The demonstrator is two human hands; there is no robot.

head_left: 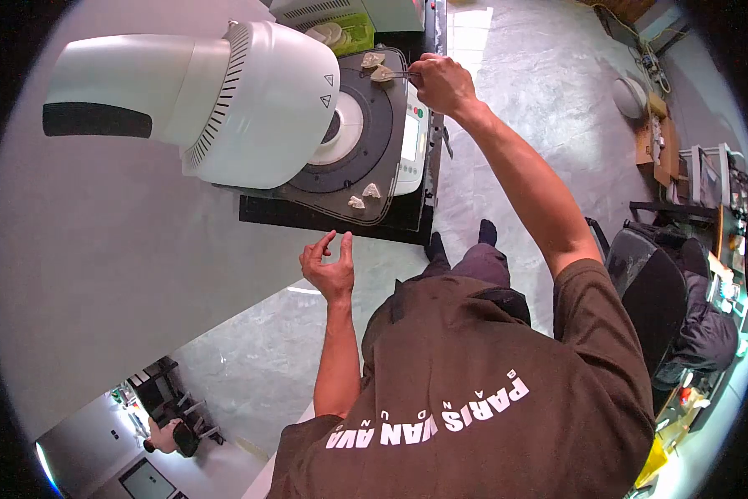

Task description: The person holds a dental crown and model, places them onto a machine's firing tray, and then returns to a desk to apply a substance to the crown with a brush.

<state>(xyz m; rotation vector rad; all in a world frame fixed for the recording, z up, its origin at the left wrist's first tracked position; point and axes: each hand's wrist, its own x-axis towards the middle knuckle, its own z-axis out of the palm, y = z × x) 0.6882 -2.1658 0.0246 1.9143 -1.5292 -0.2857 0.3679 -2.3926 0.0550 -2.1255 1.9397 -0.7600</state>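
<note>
My right hand is closed on metal tweezers, whose tips reach a cream-coloured piece at the upper right corner of the machine's grey plate. A second cream piece lies just beside it. Two more small pieces, one here and one here, rest on the plate's near corner. Below that corner my left hand hovers with thumb and finger apart, holding nothing. Between the pieces is a dark round platform with a white disc at its middle.
A large white machine head overhangs the plate from the left. A control panel borders the plate on the right. Behind stands a green tray with pale discs. A black chair is at the right; another person sits at the lower left.
</note>
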